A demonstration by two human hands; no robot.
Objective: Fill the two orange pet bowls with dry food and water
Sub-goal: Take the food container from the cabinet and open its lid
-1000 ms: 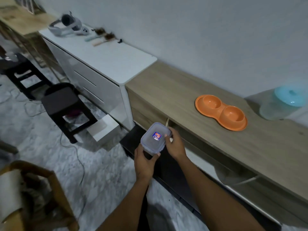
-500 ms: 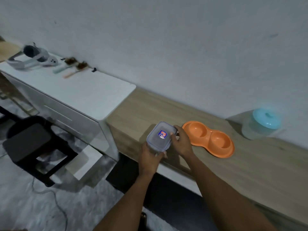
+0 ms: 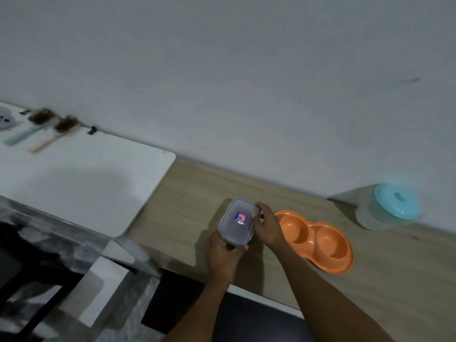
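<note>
An orange double pet bowl (image 3: 318, 240) lies on the wooden counter (image 3: 187, 206), both wells showing only orange. Just left of it I hold a clear lidded plastic container (image 3: 238, 222) with a small blue and red label on its lid. My left hand (image 3: 223, 256) grips its near end from below. My right hand (image 3: 267, 224) clasps its right side, fingers at the lid's far corner, close to the bowl's left rim. What the container holds is hidden. A translucent jar with a turquoise lid (image 3: 388, 207) stands by the wall, right of the bowl.
A white cabinet top (image 3: 81, 178) adjoins the counter on the left, with two brushes (image 3: 47, 129) near the wall. A black stool (image 3: 32, 280) and marbled floor lie below at the left. The wall runs close behind the counter.
The container and both hands have come up from in front of the cabinet to over the counter, beside the orange bowl. The view has swung toward the wall.
</note>
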